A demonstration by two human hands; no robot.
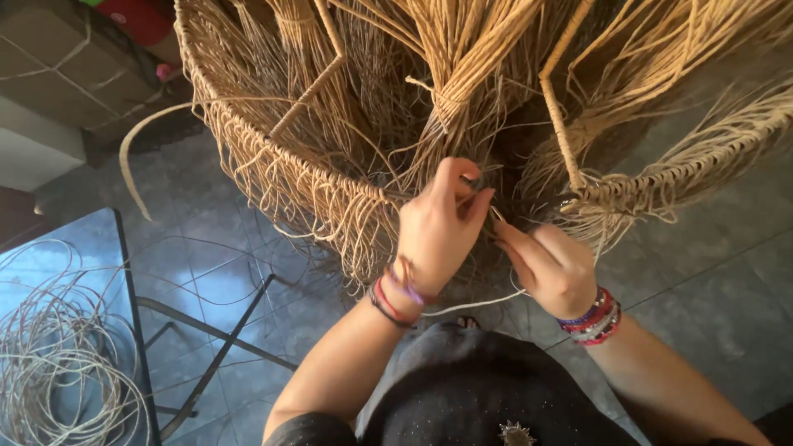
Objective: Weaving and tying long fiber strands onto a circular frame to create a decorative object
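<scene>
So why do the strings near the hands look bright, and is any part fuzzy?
In the head view, sunlight falls on the tan cords and both hands, left hand and right hand; the woven frame's inside stays shadowy; the fingertips look slightly blurred.

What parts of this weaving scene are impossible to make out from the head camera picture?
- Head view: whatever the left hand pinches is hidden by its own curled fingers.
- Head view: the spot where the cord meets the right hand is too thin to trace.
- Head view: the top of the woven frame is cut off by the upper edge.
- Head view: the coiled cord runs off the left and bottom edges.
</scene>
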